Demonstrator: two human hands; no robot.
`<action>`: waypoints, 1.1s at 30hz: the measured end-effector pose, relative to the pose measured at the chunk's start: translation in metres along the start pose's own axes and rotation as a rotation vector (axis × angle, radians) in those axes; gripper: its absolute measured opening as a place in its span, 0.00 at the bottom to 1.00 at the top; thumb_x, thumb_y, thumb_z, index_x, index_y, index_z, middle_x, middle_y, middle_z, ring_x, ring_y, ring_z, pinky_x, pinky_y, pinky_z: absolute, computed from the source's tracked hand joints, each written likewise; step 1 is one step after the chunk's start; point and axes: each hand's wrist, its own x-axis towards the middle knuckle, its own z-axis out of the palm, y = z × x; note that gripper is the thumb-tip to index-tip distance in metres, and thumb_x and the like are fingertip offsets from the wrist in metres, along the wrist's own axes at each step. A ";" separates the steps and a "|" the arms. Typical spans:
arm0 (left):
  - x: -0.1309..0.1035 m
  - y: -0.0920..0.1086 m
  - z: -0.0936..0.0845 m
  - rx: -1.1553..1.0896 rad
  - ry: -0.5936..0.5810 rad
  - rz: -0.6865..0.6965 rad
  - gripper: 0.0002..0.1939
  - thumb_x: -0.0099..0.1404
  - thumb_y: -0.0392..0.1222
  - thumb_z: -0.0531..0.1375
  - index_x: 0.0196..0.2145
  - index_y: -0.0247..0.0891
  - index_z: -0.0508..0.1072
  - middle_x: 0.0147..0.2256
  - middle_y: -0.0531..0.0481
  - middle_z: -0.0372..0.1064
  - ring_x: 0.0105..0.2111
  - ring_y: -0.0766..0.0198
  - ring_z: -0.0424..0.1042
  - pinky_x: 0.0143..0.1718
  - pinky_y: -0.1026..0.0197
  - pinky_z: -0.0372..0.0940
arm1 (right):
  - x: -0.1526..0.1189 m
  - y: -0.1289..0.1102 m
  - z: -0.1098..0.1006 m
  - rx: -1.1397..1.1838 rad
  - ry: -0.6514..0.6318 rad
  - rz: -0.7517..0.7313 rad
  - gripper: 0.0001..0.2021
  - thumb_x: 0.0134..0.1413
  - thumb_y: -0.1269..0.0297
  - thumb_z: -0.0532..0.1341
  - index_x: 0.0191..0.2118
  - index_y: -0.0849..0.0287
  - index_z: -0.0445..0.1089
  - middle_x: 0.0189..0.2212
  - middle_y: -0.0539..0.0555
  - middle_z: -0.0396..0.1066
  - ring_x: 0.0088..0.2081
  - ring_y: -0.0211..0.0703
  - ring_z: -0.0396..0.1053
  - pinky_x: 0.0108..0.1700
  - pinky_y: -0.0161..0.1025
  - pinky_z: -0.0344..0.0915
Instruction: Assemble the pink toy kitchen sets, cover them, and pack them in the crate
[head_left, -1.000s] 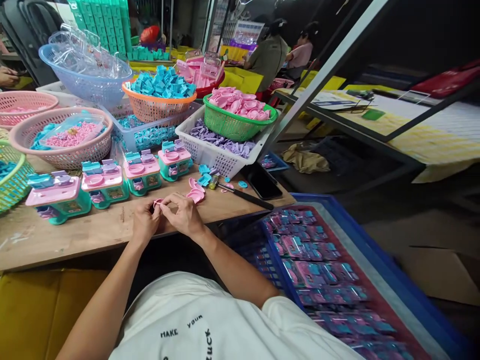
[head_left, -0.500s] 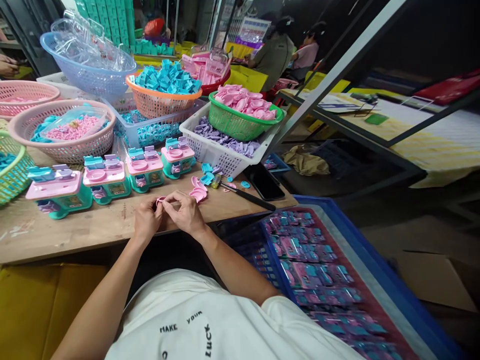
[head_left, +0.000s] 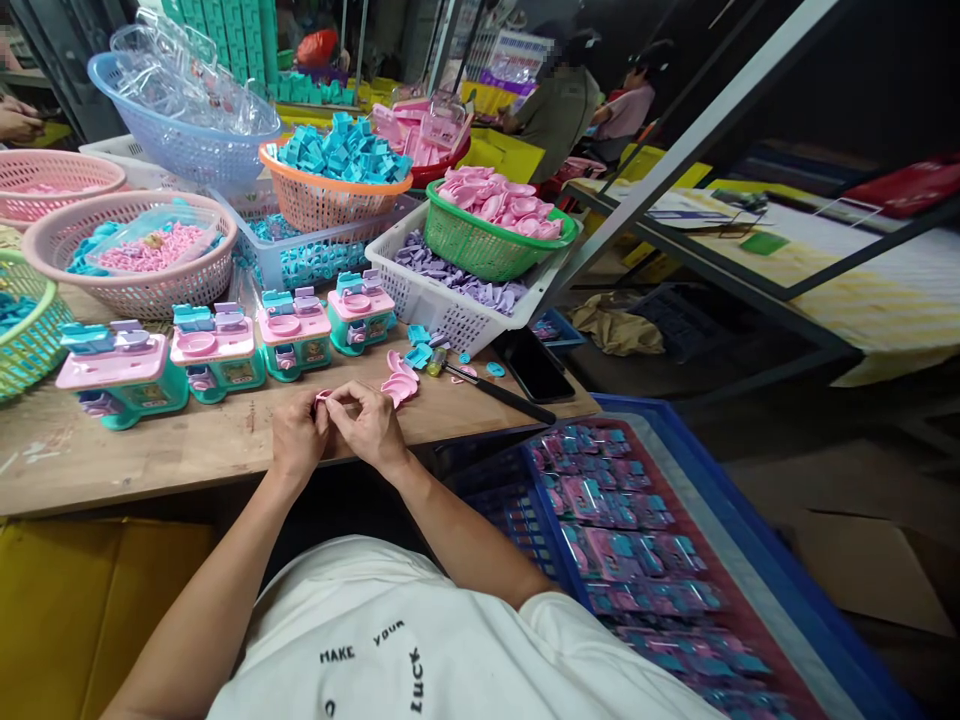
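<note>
My left hand (head_left: 298, 430) and my right hand (head_left: 367, 422) meet at the front edge of the wooden table (head_left: 247, 455). Their fingers are closed on a small pink plastic piece (head_left: 322, 396), mostly hidden between them. Just beyond my right hand lie several loose pink plastic pieces (head_left: 400, 380). A row of toy kitchen units, pink on top and teal below, stands behind my hands; the leftmost unit (head_left: 124, 372) has a plain top, while a nearer-middle unit (head_left: 294, 335) carries a round pink basin. To the right rests a screwdriver (head_left: 495, 392) with a yellowish end.
Behind the units stand an orange basket (head_left: 337, 200) of blue parts, a green basket (head_left: 487, 245) of pink parts and a white crate (head_left: 450, 318) of purple parts. A phone (head_left: 534, 366) lies at the right edge. Below, a blue crate (head_left: 667, 420) holds packaged toys. Other people sit farther back.
The view has shifted slightly, so the table's things appear a little farther right and higher. Both hands keep nearly the same pose around the pink piece.
</note>
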 end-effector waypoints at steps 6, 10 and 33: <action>-0.003 -0.003 -0.001 0.051 0.025 0.047 0.17 0.67 0.42 0.53 0.41 0.34 0.80 0.37 0.38 0.80 0.36 0.54 0.78 0.38 0.58 0.69 | -0.003 -0.002 0.007 0.016 0.043 -0.013 0.07 0.59 0.64 0.60 0.30 0.56 0.71 0.32 0.53 0.77 0.35 0.42 0.76 0.43 0.38 0.71; -0.003 -0.004 0.000 0.112 -0.014 0.044 0.16 0.66 0.40 0.54 0.42 0.33 0.80 0.38 0.36 0.79 0.35 0.54 0.77 0.38 0.58 0.67 | -0.002 -0.003 0.014 -0.038 0.051 -0.025 0.08 0.59 0.67 0.59 0.28 0.56 0.69 0.30 0.52 0.76 0.35 0.42 0.75 0.42 0.37 0.70; 0.020 -0.087 -0.212 -0.136 0.601 -0.370 0.28 0.62 0.65 0.58 0.37 0.34 0.77 0.33 0.46 0.74 0.32 0.63 0.70 0.31 0.66 0.63 | 0.091 -0.101 0.132 -0.335 -0.417 -0.756 0.14 0.72 0.62 0.53 0.40 0.57 0.75 0.43 0.57 0.79 0.51 0.49 0.67 0.52 0.48 0.55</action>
